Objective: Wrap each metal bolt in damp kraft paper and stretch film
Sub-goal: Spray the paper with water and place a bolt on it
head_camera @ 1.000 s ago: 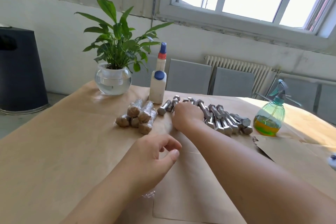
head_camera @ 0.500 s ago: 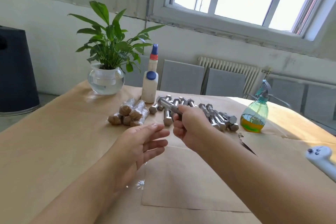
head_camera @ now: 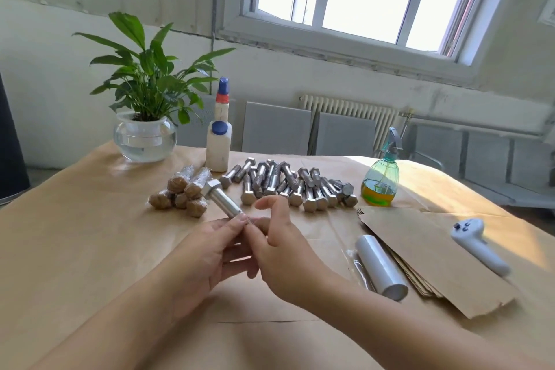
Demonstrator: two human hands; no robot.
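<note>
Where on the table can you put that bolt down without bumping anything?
Bare kraft-covered table lies left of the hands, in front of the wrapped bolts and plant bowl. Another free patch lies between the loose bolts and the film roll. The right is crowded: spray bottle, paper stack, white controller.

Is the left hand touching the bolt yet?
Touching. The head view shows the left hand pinching the bolt at its threaded end, next to the right hand.
</note>
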